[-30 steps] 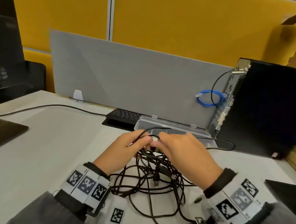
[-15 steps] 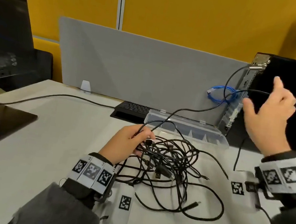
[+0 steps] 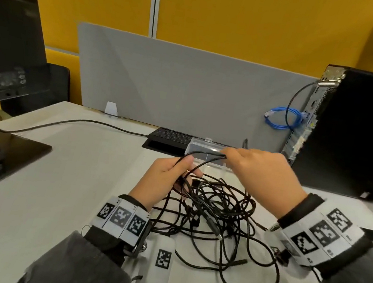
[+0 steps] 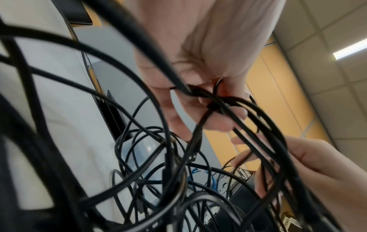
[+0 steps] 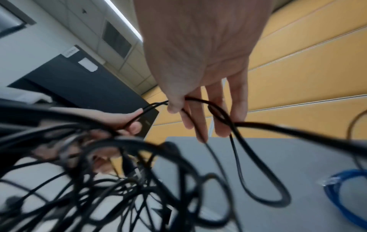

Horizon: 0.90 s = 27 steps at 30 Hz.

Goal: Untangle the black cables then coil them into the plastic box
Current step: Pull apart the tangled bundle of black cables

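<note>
A: where's the tangled heap of thin black cables (image 3: 214, 220)?
B: on the white desk (image 3: 58, 182), nearest me. left hand (image 3: 167, 182) grips a bunch, right hand (image 3: 258, 174) pinches one strand. clear plastic box (image 3: 206, 150) sits just behind.

A keyboard (image 3: 171, 135), blue cable (image 3: 281, 118) and computer tower (image 3: 356, 132) stand behind.

Black cables (image 3: 214, 208), clear plastic box (image 3: 206, 150), blue cable (image 3: 281, 118), yellow wall (image 3: 247, 17), grey divider (image 3: 176, 86).
</note>
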Available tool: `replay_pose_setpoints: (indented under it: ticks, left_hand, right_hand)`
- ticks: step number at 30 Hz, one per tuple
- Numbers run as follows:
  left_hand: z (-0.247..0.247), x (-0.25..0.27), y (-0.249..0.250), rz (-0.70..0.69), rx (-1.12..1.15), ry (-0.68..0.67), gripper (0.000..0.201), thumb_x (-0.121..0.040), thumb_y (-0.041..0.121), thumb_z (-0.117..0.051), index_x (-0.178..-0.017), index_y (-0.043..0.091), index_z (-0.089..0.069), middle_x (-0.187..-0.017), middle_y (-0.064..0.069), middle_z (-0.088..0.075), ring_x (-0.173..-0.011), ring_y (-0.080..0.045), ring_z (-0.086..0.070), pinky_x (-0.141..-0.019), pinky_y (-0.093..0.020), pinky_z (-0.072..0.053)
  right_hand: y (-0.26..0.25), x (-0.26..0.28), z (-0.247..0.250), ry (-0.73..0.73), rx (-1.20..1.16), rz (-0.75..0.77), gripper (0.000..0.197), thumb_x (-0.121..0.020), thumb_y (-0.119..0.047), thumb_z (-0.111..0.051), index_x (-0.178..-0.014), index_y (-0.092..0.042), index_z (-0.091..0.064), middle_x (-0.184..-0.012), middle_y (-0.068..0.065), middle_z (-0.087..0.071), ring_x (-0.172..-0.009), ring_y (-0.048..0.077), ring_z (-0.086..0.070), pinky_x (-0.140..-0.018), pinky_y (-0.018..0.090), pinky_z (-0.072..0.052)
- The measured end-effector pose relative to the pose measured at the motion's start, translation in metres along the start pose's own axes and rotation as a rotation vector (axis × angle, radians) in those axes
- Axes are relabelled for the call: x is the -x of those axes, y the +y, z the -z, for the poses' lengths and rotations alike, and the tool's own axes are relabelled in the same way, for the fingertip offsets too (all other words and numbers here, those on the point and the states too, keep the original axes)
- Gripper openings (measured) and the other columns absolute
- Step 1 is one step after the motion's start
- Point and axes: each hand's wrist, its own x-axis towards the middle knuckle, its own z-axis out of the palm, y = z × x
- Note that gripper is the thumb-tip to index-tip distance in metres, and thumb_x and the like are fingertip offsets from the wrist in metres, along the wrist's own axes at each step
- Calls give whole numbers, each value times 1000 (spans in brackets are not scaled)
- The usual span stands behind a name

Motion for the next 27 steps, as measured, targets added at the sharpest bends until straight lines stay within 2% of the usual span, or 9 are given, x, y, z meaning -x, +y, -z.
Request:
replay_pose_setpoints:
  ticks: [3, 6, 9, 12, 15, 19, 21, 24, 27]
  left_hand:
    - [4, -1, -3, 62, -1, 19, 45, -96, 41, -36, -80, 14, -69, -63, -1, -61, -54, -7, -59, -51, -18, -48]
    - [11, -5, -9, 104, -57, 57, 48, -97, 43, -32, -83, 16, -69, -68, -3, -64, -61, -10, -59, -55, -22, -46]
    - [18, -8, -13, 140, -73, 122, 49, -98, 44, -28, -83, 20, -68, -62, -1, -59, -58, -10, -52, -52, -20, -39]
    - [23, -11, -14, 183, -40, 219, 45, -99, 41, -30, -83, 17, -65, -58, -1, -49, -55, -12, -46, -52, -23, -37]
    - [26, -12, -17, 191, -73, 259, 32, -96, 38, -41, -83, 20, -63, -63, 1, -48, -63, -13, -47, -58, -26, -39]
    - [28, -9, -17, 179, -183, 198, 19, -80, 33, -69, -94, 22, -64, -78, -1, -56, -81, -16, -55, -74, -29, -45]
    - [28, -8, -17, 198, -239, 126, 31, -74, 33, -75, -101, 25, -63, -78, 2, -54, -80, -14, -54, -76, -27, -44]
    - [28, -6, -16, 233, -317, 39, 44, -70, 34, -78, -109, 31, -59, -101, 3, -53, -99, -15, -53, -87, -28, -40]
    - [27, -6, -14, 253, -401, -78, 57, -70, 33, -79, -119, 38, -50, -108, 12, -48, -112, -13, -49, -96, -31, -40]
  right_hand:
    - [28, 1, 12, -67, -225, -212, 27, -95, -11, -43, -118, -21, -53, -87, 3, -67, -64, 18, -63, -59, 34, -54]
    - [75, 4, 20, 167, -793, -608, 29, -97, -13, -32, -88, -19, -60, -59, 7, -56, -40, 14, -52, -46, 27, -46]
    - [128, 22, 27, 420, -1102, -982, 34, -95, -24, -27, -76, -23, -55, -37, -7, -37, -25, 7, -35, -45, 24, -32]
    - [157, 48, 32, 394, -1156, -1155, 32, -91, -28, -24, -77, -27, -52, -35, -9, -33, -27, 7, -34, -48, 25, -29]
    - [157, 67, 23, 93, -846, -1067, 30, -94, -17, -29, -83, -20, -57, -57, 8, -43, -45, 20, -40, -49, 28, -34]
    - [141, 79, 0, -389, -323, -897, 34, -92, 2, -43, -126, -2, -50, -96, 12, -50, -76, 33, -56, -61, 37, -51]
    - [124, 79, -2, -499, -214, -867, 39, -97, -19, -43, -134, -7, -40, -108, 16, -57, -82, 33, -61, -67, 42, -55]
    - [88, 67, 7, -358, -101, -759, 50, -92, -53, -31, -131, -22, -40, -97, 7, -63, -67, 20, -62, -62, 37, -56]
    - [38, 52, 29, -387, -489, -508, 62, -75, -72, -18, -107, -30, -50, -88, -5, -62, -71, 8, -59, -69, 30, -52]
